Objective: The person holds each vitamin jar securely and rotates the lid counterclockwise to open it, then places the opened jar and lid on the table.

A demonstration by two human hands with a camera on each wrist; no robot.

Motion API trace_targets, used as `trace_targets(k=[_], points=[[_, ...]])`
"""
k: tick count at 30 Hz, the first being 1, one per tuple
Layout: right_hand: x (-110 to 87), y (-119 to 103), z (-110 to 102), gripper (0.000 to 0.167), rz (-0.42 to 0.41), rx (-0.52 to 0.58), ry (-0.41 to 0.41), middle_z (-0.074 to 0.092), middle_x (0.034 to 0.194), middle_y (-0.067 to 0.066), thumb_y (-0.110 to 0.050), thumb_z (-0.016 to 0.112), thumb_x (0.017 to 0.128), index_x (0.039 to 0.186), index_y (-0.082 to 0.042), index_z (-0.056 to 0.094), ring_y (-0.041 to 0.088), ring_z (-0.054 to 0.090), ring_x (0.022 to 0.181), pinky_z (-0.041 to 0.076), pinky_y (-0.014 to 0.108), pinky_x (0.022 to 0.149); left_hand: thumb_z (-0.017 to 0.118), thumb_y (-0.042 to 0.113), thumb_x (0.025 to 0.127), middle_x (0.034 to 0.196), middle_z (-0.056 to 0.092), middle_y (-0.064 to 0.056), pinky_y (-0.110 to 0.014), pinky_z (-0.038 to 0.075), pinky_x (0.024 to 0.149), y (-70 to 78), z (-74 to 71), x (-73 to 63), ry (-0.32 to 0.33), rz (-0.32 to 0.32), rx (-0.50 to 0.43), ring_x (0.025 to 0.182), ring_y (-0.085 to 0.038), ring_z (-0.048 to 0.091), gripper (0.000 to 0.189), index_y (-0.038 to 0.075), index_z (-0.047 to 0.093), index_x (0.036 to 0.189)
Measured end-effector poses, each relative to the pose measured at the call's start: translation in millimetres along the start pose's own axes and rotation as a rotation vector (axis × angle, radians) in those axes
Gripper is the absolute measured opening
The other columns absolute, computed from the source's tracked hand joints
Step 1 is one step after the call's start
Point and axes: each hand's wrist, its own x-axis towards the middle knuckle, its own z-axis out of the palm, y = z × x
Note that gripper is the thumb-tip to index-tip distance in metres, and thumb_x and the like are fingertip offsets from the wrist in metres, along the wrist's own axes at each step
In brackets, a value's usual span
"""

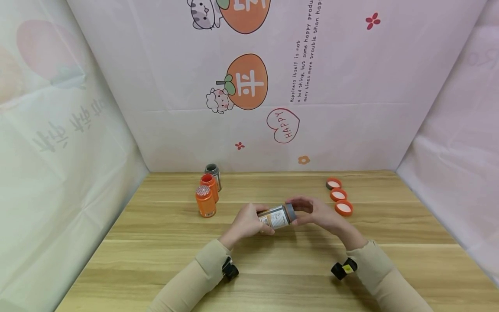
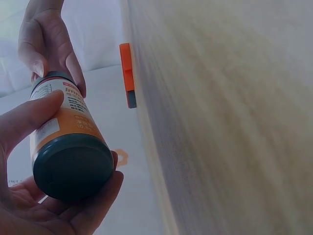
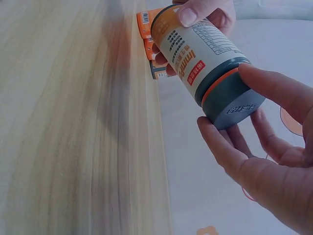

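A dark grey supplement bottle point(image 1: 274, 218) with a white and orange label is held tilted on its side above the table. Its body lies in the grip of my left hand point(image 1: 249, 223), the thumb across the label in the left wrist view. The fingers and thumb of my right hand point(image 1: 317, 213) pinch the rim of its grey cap point(image 3: 232, 100). In the right wrist view the cap sits on the bottle, and an orange ring shows between cap and body. The dark base point(image 2: 73, 166) faces the left wrist camera.
At the left stand an orange bottle point(image 1: 205, 203) with a speckled top, an uncapped orange bottle point(image 1: 212, 186) and an uncapped grey bottle point(image 1: 217, 177). Three lids lie in a row at the right: a grey-sided lid point(image 1: 333, 183) and orange lids point(image 1: 344, 208). Printed cloth surrounds the wooden table point(image 1: 273, 277).
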Motion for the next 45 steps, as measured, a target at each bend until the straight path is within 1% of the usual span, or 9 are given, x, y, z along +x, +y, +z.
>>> trace_targets(k=[4,10,17,22,27,31,38,41,45], points=[[-1.2,-0.5,0.3,0.058,-0.026,0.016,0.002,0.051,0.136,0.011,-0.008,0.075,0.078,0.131,-0.01,0.051,0.032,0.043,0.129,0.04,0.044,0.101,0.089,0.02,0.053,0.091,0.07,0.003,-0.027,0.047,0.069,-0.6,0.0,0.4,-0.007,-0.003,-0.005,0.079,-0.011,0.058,0.054,0.014,0.073,0.105],[-2.8,-1.4,0.8,0.058,-0.049,0.025,0.0,0.051,0.136,0.011,-0.007,0.075,0.077,0.13,-0.01,0.051,0.033,0.041,0.13,0.038,0.046,0.102,0.089,0.02,0.053,0.091,0.069,0.003,-0.027,0.049,0.066,-0.7,0.1,-0.4,-0.017,-0.013,-0.034,0.079,-0.011,0.058,0.055,0.015,0.073,0.105],[-2.1,0.1,-0.5,0.058,-0.045,0.027,0.005,0.051,0.136,0.011,-0.016,0.075,0.079,0.131,-0.011,0.051,0.035,0.042,0.13,0.042,0.044,0.1,0.088,0.02,0.053,0.091,0.069,0.001,-0.028,0.049,0.065,-0.9,0.6,-0.1,-0.017,-0.026,-0.044,0.079,-0.012,0.058,0.056,0.014,0.072,0.106],[-0.7,-2.5,1.6,0.053,0.045,0.035,0.054,0.05,0.136,0.009,-0.03,0.07,0.085,0.132,-0.015,0.051,0.03,0.047,0.126,0.047,0.042,0.096,0.088,0.02,0.054,0.093,0.069,0.0,-0.028,0.048,0.068,-0.1,1.0,-0.2,-0.008,-0.039,-0.035,0.08,-0.013,0.058,0.058,0.012,0.071,0.108],[1.9,-6.4,6.7,0.057,0.128,0.037,0.101,0.05,0.134,0.012,-0.044,0.062,0.088,0.133,-0.013,0.049,0.026,0.052,0.117,0.047,0.045,0.096,0.088,0.015,0.055,0.091,0.069,-0.001,-0.027,0.047,0.068,4.0,2.7,-1.4,0.008,-0.022,-0.011,0.078,-0.013,0.058,0.056,0.01,0.071,0.108],[4.4,-6.5,10.0,0.062,0.174,0.058,0.118,0.047,0.132,0.018,-0.049,0.057,0.09,0.135,-0.007,0.045,0.027,0.055,0.113,0.047,0.045,0.095,0.088,0.012,0.055,0.089,0.07,-0.002,-0.026,0.047,0.066,7.2,4.7,-1.6,0.026,-0.009,0.002,0.074,-0.012,0.057,0.055,0.009,0.071,0.108],[6.5,-6.5,15.2,0.074,0.257,0.051,0.126,0.05,0.123,0.021,-0.057,0.051,0.09,0.137,-0.001,0.04,0.027,0.059,0.102,0.052,0.044,0.087,0.087,0.013,0.056,0.091,0.069,0.0,-0.024,0.046,0.065,9.6,7.6,-1.0,0.05,-0.037,0.015,0.074,-0.011,0.057,0.061,0.011,0.069,0.114],[6.7,-7.3,17.0,0.074,0.268,0.056,0.119,0.051,0.12,0.022,-0.056,0.05,0.091,0.137,0.001,0.04,0.03,0.06,0.102,0.053,0.043,0.084,0.088,0.014,0.055,0.092,0.07,-0.001,-0.024,0.046,0.065,9.6,7.7,-0.9,0.056,-0.038,0.023,0.074,-0.011,0.057,0.062,0.011,0.069,0.115],[6.6,-8.0,17.1,0.074,0.273,0.078,0.117,0.05,0.121,0.022,-0.055,0.051,0.091,0.137,0.001,0.039,0.033,0.059,0.105,0.053,0.043,0.085,0.087,0.014,0.055,0.092,0.07,0.0,-0.025,0.046,0.065,10.8,6.4,-1.6,0.062,-0.023,0.032,0.074,-0.011,0.057,0.061,0.012,0.07,0.113]])
